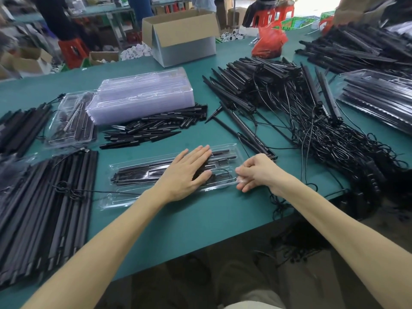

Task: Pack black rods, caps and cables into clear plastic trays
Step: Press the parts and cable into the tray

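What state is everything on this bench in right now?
Front tray: loaded with rods, lid open.
Left hand: flat, pressing the contents.
Right hand: pinching the tray's end.
Empty tray stack: nested, unused.
Cardboard box: flaps open.
Red bag: crumpled.

An open brown cardboard box (180, 36) with grey lower walls stood on the teal-green worktable (200, 224), at its far edge. To the right of the box, a crumpled red plastic bag (270, 42) rested on the same surface. Beyond the bag, a green plastic crate (301, 22) was partly visible. Behind the box and to its right stood red plastic stools (273, 15); another red stool (72, 51) stood to its left. Near that left stool, a smaller open cardboard carton (103, 57) sat below table level. Small white items (136, 51) lay heaped just left of the box; their nature could not be determined.
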`<state>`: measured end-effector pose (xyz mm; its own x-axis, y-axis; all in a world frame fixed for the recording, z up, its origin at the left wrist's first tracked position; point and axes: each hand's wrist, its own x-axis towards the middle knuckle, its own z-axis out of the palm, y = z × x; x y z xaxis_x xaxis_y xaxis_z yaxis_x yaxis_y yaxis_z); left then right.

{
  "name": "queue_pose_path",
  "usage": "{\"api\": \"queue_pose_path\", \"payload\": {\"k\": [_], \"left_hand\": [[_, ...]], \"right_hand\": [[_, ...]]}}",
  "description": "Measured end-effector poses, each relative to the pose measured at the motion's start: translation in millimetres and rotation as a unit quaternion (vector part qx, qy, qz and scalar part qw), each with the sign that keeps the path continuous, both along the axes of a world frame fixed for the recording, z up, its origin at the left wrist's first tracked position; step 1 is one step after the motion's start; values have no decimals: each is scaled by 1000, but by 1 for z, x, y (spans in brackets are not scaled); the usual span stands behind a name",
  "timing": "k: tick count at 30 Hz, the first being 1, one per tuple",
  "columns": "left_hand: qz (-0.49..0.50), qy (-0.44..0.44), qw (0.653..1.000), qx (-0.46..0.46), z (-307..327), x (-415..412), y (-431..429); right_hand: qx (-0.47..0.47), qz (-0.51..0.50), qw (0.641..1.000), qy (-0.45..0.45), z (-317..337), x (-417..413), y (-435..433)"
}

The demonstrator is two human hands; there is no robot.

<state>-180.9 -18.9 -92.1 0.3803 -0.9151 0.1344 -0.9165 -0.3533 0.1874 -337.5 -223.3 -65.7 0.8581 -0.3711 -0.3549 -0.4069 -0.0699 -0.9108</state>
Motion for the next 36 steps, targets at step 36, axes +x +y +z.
{"api": "queue_pose_path", "payload": {"k": [36], "left_hand": [[6,198,974,-107,6,10,0]], "right_hand": [[-69,33,994,75,12,5,3]]}}
